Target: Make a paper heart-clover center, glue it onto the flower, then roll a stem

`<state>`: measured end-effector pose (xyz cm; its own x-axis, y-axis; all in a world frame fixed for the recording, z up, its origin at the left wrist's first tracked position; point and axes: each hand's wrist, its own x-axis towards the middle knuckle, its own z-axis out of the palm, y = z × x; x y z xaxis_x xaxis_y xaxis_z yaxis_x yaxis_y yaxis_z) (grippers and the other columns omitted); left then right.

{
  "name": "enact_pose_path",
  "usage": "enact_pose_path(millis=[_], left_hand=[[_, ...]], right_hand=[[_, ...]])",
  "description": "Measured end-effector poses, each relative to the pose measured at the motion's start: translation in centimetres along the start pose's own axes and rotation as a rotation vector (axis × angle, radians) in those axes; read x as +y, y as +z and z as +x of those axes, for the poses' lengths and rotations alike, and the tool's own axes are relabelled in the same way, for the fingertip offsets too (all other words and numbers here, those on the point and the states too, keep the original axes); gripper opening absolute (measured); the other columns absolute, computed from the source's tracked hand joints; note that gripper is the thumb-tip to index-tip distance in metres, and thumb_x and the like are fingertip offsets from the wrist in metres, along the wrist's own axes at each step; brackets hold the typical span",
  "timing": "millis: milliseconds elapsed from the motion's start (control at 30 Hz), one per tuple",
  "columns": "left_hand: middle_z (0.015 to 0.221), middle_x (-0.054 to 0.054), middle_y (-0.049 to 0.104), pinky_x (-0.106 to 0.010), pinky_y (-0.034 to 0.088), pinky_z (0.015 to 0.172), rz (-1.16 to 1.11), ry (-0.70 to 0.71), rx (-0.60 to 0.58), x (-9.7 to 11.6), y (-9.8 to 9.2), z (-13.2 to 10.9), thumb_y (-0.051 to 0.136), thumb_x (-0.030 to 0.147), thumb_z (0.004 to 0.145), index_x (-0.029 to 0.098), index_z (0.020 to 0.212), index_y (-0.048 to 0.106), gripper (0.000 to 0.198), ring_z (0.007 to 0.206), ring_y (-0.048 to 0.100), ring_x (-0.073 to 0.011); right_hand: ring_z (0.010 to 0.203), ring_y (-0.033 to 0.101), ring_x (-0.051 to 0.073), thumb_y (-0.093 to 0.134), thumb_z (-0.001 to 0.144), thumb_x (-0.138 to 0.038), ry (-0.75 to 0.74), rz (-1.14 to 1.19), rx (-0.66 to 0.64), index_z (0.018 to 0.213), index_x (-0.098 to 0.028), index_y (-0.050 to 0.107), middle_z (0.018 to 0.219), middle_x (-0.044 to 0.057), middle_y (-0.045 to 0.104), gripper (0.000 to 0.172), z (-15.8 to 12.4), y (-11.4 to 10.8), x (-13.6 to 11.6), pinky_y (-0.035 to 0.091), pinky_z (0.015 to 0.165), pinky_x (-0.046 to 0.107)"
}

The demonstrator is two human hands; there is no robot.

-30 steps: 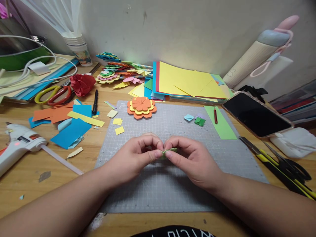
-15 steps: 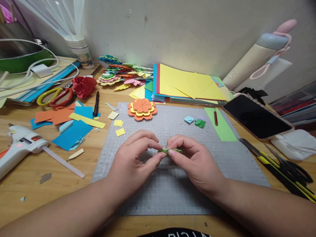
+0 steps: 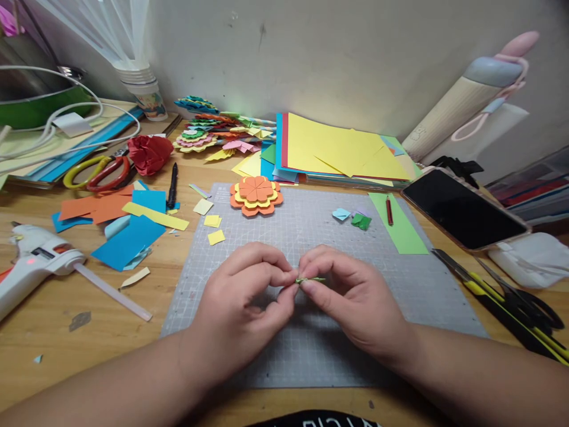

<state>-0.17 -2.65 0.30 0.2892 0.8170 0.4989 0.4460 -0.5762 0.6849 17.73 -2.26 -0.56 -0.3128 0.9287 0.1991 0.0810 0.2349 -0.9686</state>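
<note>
A small folded green paper piece [image 3: 310,279] is pinched between the fingertips of both hands over the grey cutting mat [image 3: 400,284]. My left hand [image 3: 242,305] grips its left end with thumb and fingers closed. My right hand [image 3: 351,299] holds its right end, fingers curled round it. Most of the paper is hidden by the fingers. An orange and yellow layered paper flower [image 3: 256,196] lies at the mat's far edge.
A glue gun [image 3: 38,261] and coloured paper scraps [image 3: 127,225] lie at left, scissors [image 3: 95,172] behind them. A stack of coloured sheets [image 3: 338,151] is at the back. A phone [image 3: 462,207], a utility knife and black scissors [image 3: 515,299] lie at right.
Both hands have drawn slightly nearer and lower on the mat. The green piece now shows thinner, edge-on, more tightly pressed between the fingertips.
</note>
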Motion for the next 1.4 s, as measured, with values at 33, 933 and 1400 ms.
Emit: enact_pose_path(millis=[33, 933, 1400], left_hand=[[0.083, -0.003, 0.063, -0.023, 0.051, 0.069, 0.003, 0.0, 0.004, 0.1, 0.0, 0.0, 0.064, 0.005, 0.076, 0.016, 0.074, 0.062, 0.012, 0.076, 0.062, -0.0109], [0.067, 0.002, 0.062, -0.023, 0.048, 0.053, -0.647, -0.631, -0.182, -0.4, 0.2, 0.9, 0.07, 0.028, 0.076, 0.018, 0.082, 0.059, 0.016, 0.058, 0.058, -0.0115], [0.059, 0.002, 0.061, -0.023, 0.045, 0.052, -0.798, -0.84, -0.199, -0.8, 0.1, 1.3, 0.075, 0.031, 0.07, 0.016, 0.066, 0.062, 0.021, 0.051, 0.054, -0.0092]], right_hand=[[0.083, 0.06, 0.017, 0.063, 0.085, -0.017, -0.01, -0.003, -0.009, 0.081, -0.023, 0.064, 0.083, 0.001, 0.062, 0.007, 0.0, 0.0, 0.0, 0.047, 0.08, 0.035], [0.052, 0.046, 0.009, 0.048, 0.095, -0.033, 0.292, 0.202, -0.056, 0.073, -0.018, 0.057, 0.064, -0.001, 0.056, 0.027, -0.1, 0.2, 0.2, 0.037, 0.047, 0.023], [0.057, 0.051, 0.009, 0.059, 0.089, -0.029, 0.256, 0.194, -0.129, 0.083, -0.019, 0.058, 0.069, -0.002, 0.059, 0.012, 0.1, 0.4, -0.2, 0.038, 0.047, 0.021]])
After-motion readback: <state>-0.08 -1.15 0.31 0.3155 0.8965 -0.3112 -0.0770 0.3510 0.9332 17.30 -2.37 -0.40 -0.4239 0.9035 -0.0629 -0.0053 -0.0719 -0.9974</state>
